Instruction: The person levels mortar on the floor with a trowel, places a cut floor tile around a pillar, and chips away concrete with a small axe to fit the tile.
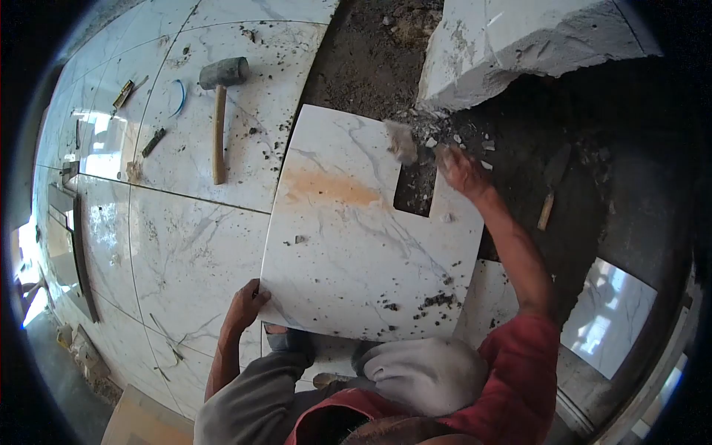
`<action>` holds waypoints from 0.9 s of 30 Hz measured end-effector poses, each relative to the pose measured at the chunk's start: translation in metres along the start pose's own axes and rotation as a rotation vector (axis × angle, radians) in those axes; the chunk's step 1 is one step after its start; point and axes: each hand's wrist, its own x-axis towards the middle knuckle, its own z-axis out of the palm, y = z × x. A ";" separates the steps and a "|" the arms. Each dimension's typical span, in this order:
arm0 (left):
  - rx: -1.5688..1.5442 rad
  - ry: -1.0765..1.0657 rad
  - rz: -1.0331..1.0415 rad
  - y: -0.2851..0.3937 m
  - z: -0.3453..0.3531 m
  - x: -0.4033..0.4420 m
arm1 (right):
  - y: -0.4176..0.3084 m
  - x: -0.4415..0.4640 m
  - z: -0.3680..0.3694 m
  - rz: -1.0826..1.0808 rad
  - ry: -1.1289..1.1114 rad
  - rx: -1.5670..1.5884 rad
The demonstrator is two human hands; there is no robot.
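Observation:
A large white marble-look tile (334, 252) with grey veins lies in front of me, tilted slightly, with a rectangular notch cut into its far right side. An orange-brown smear and dark crumbs mark its surface. My left hand (245, 304) is closed on its near left corner, thumb on top. At the narrow strip right of the notch, my right hand (463, 174) is closed around the tile's far end; its fingertips are partly hidden. Beside the notch sits a blurred grey-brown lump (401, 142). Dark rubble shows through the notch.
A rubber mallet (220, 111) lies on the laid floor tiles (185, 237) at left, near a blue ring (178, 98). At right, a trowel (550, 193) rests on dark ground. A broken-edged white pillar base (512, 52) stands ahead. Another tile (612, 319) lies at right.

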 end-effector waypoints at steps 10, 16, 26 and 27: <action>-0.021 -0.014 -0.037 0.009 0.001 -0.002 | 0.035 0.010 -0.010 0.503 -0.563 -0.197; 0.001 -0.003 -0.039 -0.004 0.002 0.002 | 0.020 0.000 -0.006 0.116 -0.045 0.067; -0.003 0.006 0.004 -0.010 0.003 0.003 | 0.009 -0.044 -0.041 0.512 -0.232 0.048; -0.001 -0.007 0.014 -0.011 0.002 0.003 | 0.020 -0.063 -0.033 0.653 -0.250 -0.037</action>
